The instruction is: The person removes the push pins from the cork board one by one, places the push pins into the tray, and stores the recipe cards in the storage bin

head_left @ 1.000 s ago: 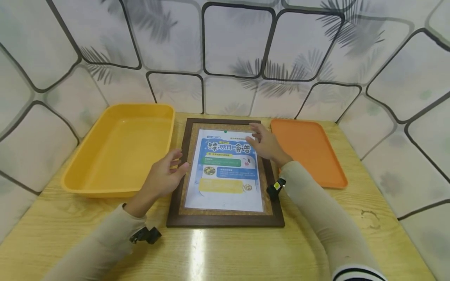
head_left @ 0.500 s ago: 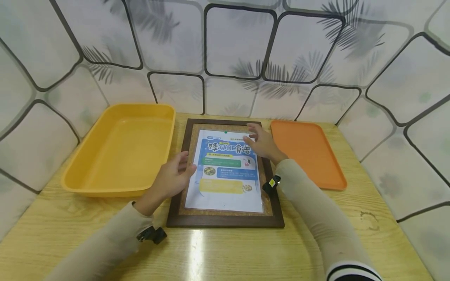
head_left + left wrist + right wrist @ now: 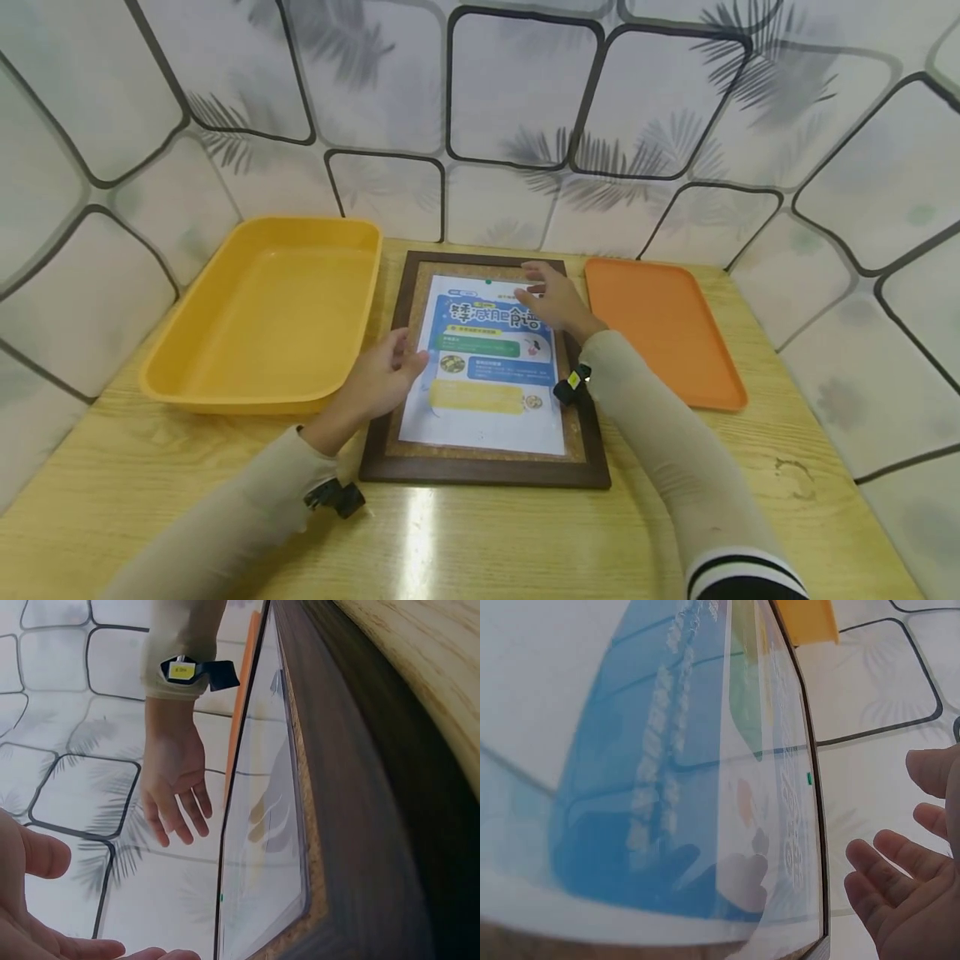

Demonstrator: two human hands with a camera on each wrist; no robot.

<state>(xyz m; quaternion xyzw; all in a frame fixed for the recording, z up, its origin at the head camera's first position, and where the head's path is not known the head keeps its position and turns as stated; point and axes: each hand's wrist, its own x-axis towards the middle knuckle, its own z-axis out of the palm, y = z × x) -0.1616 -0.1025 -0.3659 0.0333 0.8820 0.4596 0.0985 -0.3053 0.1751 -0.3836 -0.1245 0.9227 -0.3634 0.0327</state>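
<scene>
A cork board with a dark brown frame (image 3: 483,473) lies flat on the table. On it sits a glossy printed sheet (image 3: 480,427) with blue, green and yellow blocks and Chinese lettering. A small green pin (image 3: 488,282) shows at the sheet's top edge. Over the board's left side hovers my left hand (image 3: 377,385), its fingers loosely bent and holding nothing. My right hand (image 3: 557,298) hangs above the upper right corner of the sheet, likewise relaxed. In the right wrist view a gap separates that hand (image 3: 911,892) from the sheet.
To the left of the board stands a deep yellow tray (image 3: 277,308), close behind my left hand. A flat orange tray (image 3: 660,321) lies to the right. The wooden table (image 3: 495,542) ends against a patterned wall (image 3: 517,92) at the back.
My left hand has moved right, from beside the yellow tray to over the board. The right hand has drifted slightly left. The board, sheet and trays have stayed in place.
</scene>
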